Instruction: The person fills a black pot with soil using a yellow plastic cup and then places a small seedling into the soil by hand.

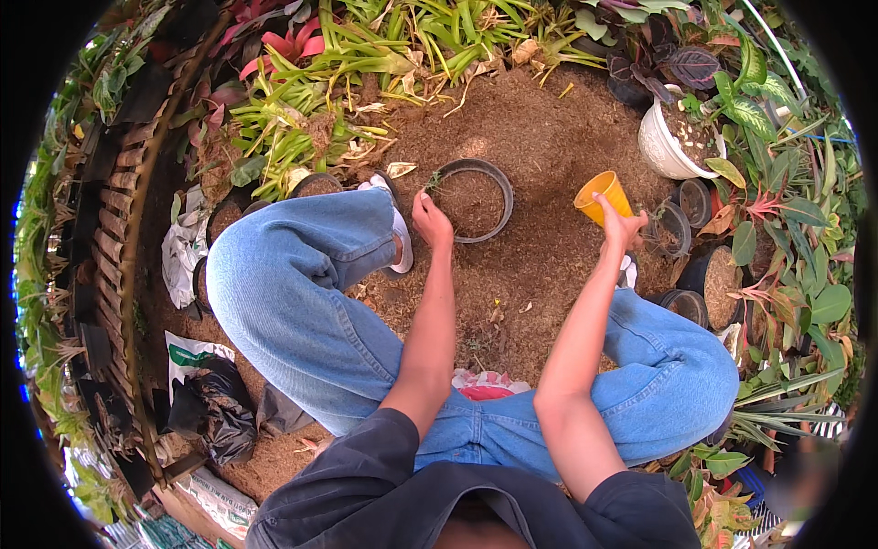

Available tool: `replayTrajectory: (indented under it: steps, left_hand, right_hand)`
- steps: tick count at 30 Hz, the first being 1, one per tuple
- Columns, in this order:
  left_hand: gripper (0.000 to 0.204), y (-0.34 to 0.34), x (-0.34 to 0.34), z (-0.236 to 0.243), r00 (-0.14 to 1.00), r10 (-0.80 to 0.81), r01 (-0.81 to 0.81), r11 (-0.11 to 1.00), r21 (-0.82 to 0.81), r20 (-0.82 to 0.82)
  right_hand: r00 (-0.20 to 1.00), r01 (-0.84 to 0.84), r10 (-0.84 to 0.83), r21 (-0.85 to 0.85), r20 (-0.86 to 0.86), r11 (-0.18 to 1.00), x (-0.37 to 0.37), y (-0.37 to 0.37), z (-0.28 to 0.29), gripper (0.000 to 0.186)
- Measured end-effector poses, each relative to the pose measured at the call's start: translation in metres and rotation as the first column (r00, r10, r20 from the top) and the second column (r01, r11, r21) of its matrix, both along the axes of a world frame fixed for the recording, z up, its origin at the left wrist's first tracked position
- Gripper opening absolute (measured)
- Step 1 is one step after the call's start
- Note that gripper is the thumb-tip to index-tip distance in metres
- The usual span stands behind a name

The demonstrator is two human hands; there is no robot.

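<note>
Dark cloth tee (384, 480) closest, then at 12 o'clock left hand (433, 221) seemingly pinching a wispy green sprig (433, 181) beside round black plastic pot (508, 203), at 2 right hand (619, 221) curled around tilted yellow plastic cup (615, 190): squeeze hard, sprig could snap; loosen, cup could drop.

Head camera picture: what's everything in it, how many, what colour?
Cup: one, yellow, in right hand
Sprig: one, green, at left hand
Wide pot: one, black, between hands
Ridged pot: one, white, upper right
Small pots: several, dark, both sides
Plants: many, green and reddish, around
Soil: one patch, brown, middle
Shiny bag: one, black, lower left
Pale bags: several, whitish, left
Edging: one, brown, left
Crumpled thing: one, red and white, between thighs
Shoes: two, whitish, on feet
Jeans: one pair, blue, below
Shirt: one, dark, bottom
Arms: two, bare, centre
</note>
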State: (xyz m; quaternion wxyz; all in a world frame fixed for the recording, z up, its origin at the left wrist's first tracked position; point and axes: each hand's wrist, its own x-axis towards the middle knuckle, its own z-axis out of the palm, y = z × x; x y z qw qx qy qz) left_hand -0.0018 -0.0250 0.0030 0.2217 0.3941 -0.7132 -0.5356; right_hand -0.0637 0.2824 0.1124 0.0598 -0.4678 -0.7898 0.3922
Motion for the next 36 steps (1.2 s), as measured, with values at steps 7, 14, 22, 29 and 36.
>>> replayTrajectory:
  steps: [7,14,22,29,36]
  left_hand:
    - [0.035,0.000,0.002,0.002,0.996,0.008,-0.010,1.000,-0.023,-0.084]
    - [0.034,0.004,0.000,-0.003,0.992,0.045,-0.050,0.998,-0.042,-0.122]
    - [0.033,0.000,-0.002,-0.024,0.965,0.092,-0.054,0.986,0.156,-0.247]
    - [0.034,-0.007,-0.005,-0.028,0.965,0.045,0.049,0.938,0.344,-0.258]
    - [0.036,0.002,-0.009,-0.028,0.960,0.039,0.055,0.945,0.323,-0.278]
  right_hand:
    - [0.997,-0.082,0.082,-0.017,-0.002,0.996,0.002,-0.017,-0.022,0.129]
    - [0.997,-0.017,0.016,0.008,0.082,1.000,0.011,-0.002,-0.051,0.121]
    - [0.909,-0.186,0.151,0.054,0.388,0.981,0.035,-0.044,-0.061,0.108]
    - [0.764,-0.289,0.253,-0.037,0.593,0.957,0.035,-0.050,-0.037,0.117]
    - [0.552,-0.379,0.537,-0.382,0.638,0.843,0.036,-0.004,-0.076,0.106]
